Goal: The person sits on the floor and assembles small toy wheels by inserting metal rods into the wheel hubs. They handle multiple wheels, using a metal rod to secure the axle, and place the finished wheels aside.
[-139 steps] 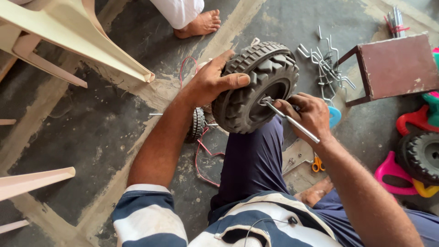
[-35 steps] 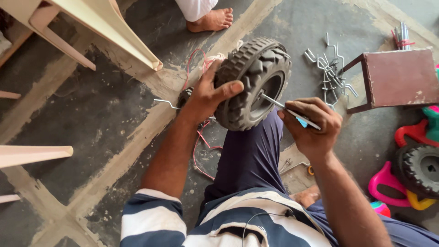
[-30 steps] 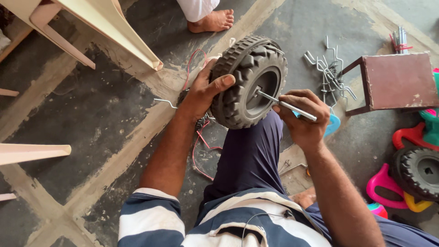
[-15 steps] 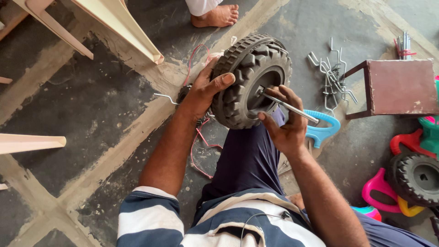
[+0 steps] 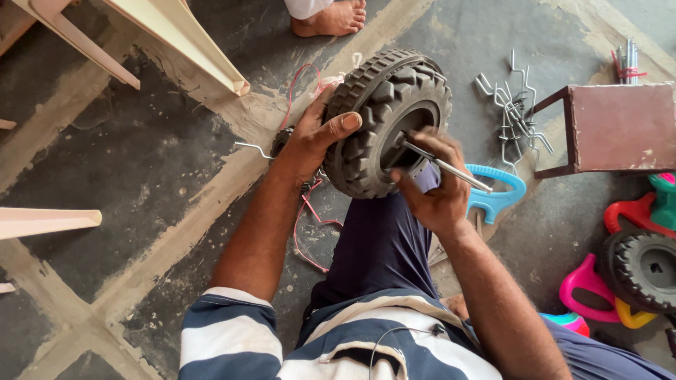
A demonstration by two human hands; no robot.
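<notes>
Half done by the look: left hand (image 5: 310, 144) fingers clamping wheel (image 5: 391, 119); right hand (image 5: 433, 197) pinching rod (image 5: 447, 166), tip just entering hub.

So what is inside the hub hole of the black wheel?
A metal rod goes into the hub of the black wheel; the right hand holds it there. The fingers and the dark hole hide its tip and anything deeper.

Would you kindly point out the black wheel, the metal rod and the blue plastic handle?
black wheel (image 5: 373, 112): head view, on the knobbly tread.
metal rod (image 5: 458, 171): head view, on the bare shaft past the fingers.
blue plastic handle (image 5: 503, 193): head view, on the curved loop.
</notes>
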